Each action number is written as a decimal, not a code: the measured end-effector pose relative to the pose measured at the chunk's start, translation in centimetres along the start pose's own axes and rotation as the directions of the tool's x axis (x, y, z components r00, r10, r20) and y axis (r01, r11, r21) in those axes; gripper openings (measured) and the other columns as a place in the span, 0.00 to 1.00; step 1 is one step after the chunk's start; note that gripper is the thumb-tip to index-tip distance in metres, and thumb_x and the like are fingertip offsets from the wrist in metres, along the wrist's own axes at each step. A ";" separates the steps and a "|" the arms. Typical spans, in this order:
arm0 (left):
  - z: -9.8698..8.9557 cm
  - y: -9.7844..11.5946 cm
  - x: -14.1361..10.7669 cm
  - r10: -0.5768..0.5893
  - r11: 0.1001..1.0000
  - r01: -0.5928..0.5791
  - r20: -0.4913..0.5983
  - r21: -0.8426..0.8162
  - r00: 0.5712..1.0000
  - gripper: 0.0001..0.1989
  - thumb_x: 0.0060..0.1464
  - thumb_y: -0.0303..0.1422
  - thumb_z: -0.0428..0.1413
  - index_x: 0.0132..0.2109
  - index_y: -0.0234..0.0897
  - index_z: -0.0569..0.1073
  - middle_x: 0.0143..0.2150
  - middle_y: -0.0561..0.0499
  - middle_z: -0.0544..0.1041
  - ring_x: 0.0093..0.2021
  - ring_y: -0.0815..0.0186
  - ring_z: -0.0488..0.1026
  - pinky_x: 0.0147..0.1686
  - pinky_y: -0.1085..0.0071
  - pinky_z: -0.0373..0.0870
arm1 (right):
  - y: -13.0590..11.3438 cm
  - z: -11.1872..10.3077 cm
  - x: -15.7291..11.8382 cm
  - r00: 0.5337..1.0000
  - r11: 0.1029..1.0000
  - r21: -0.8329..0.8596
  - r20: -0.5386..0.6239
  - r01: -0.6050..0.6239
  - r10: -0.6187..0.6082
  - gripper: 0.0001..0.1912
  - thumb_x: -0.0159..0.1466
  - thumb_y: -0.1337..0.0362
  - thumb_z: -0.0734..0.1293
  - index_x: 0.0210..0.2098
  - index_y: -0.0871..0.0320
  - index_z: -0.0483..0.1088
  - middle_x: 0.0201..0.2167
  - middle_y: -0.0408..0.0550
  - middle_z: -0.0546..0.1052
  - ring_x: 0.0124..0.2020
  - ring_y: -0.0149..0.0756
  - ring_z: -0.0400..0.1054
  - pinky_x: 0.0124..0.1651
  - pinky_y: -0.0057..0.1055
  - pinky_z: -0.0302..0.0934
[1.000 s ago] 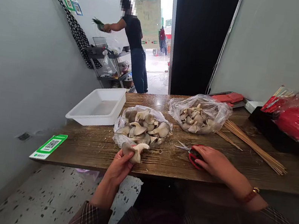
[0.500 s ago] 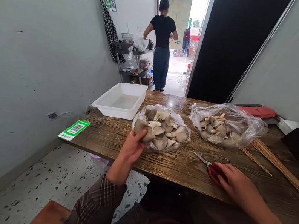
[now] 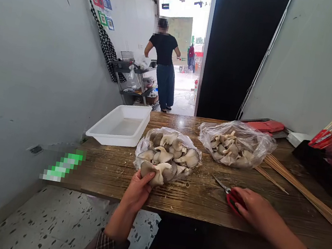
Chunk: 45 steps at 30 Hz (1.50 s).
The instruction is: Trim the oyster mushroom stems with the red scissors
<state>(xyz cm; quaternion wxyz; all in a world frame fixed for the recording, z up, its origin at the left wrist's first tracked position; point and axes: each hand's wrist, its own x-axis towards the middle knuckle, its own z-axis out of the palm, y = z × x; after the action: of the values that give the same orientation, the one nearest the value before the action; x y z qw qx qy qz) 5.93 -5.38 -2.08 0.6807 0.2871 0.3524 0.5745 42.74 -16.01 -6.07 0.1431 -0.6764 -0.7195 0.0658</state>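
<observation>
My left hand is closed on an oyster mushroom, gripped between thumb and fingers at the near edge of a clear plastic bag. That opened bag holds a pile of grey-white oyster mushrooms. To the right, my right hand is closed around the red handles of a pair of scissors. The scissors rest low over the tabletop with their blades pointing left and away; some fingers are hidden under the hand. A second plastic bag of oyster mushrooms lies farther back on the right.
Behind the left bag stands a white plastic tub. Bamboo skewers lie on the right of the wooden table, beside a black holder. A person stands by a shelf cart near the doorway.
My left hand has drawn the oyster mushroom towards me, to the bag's near edge, and turned it. My right hand stays at the scissors. The camera view has shifted.
</observation>
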 end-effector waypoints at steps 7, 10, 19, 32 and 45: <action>-0.4 0.1 0.0 -0.005 1.000 0.005 -0.012 -0.009 1.000 0.21 0.33 0.29 0.77 0.38 0.35 0.82 0.39 0.48 0.85 0.37 0.65 0.82 0.39 0.76 0.80 | -0.3 -2.3 0.2 0.989 0.990 -0.085 0.082 -0.114 0.121 0.11 0.61 0.71 0.65 0.42 0.58 0.76 0.38 0.54 0.82 0.39 0.44 0.78 0.43 0.35 0.67; -0.5 0.3 -0.1 0.000 1.000 0.000 -0.006 0.000 1.000 0.22 0.34 0.29 0.76 0.40 0.35 0.82 0.40 0.48 0.85 0.39 0.65 0.82 0.40 0.76 0.80 | 0.4 -2.8 -0.3 0.989 0.983 0.113 0.046 -0.146 0.141 0.12 0.60 0.66 0.66 0.42 0.56 0.76 0.40 0.53 0.82 0.41 0.45 0.78 0.44 0.37 0.68; 0.5 1.2 -0.9 0.016 0.999 -0.017 0.022 0.050 1.000 0.21 0.35 0.30 0.76 0.40 0.36 0.81 0.41 0.49 0.85 0.41 0.64 0.83 0.41 0.75 0.80 | -4.2 -2.7 1.4 0.959 -0.078 0.990 0.134 -0.118 0.251 0.26 0.57 0.53 0.78 0.52 0.54 0.75 0.46 0.54 0.82 0.38 0.38 0.78 0.45 0.39 0.75; 3.7 5.1 0.8 0.112 0.987 -0.119 0.069 0.110 0.991 0.19 0.36 0.28 0.75 0.38 0.35 0.80 0.37 0.50 0.85 0.36 0.66 0.82 0.38 0.75 0.79 | -13.0 -3.4 14.1 0.994 -0.387 0.921 -0.005 -0.037 -0.107 0.19 0.58 0.57 0.77 0.46 0.55 0.76 0.39 0.44 0.80 0.33 0.28 0.73 0.40 0.27 0.73; 4.5 3.7 7.1 0.083 0.997 -0.083 0.028 -0.009 0.996 0.16 0.43 0.29 0.72 0.41 0.39 0.78 0.38 0.53 0.84 0.37 0.67 0.81 0.38 0.75 0.79 | -12.1 -2.0 13.8 0.974 0.442 0.872 -0.152 0.212 -0.167 0.31 0.54 0.54 0.78 0.56 0.54 0.74 0.32 0.43 0.75 0.32 0.33 0.68 0.38 0.33 0.68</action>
<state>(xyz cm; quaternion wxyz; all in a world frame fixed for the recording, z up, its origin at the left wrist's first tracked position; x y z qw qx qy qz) 8.07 2.28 2.39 0.6623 0.3069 0.3283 0.5995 31.16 -3.41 0.91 0.4936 -0.4215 -0.6491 0.3966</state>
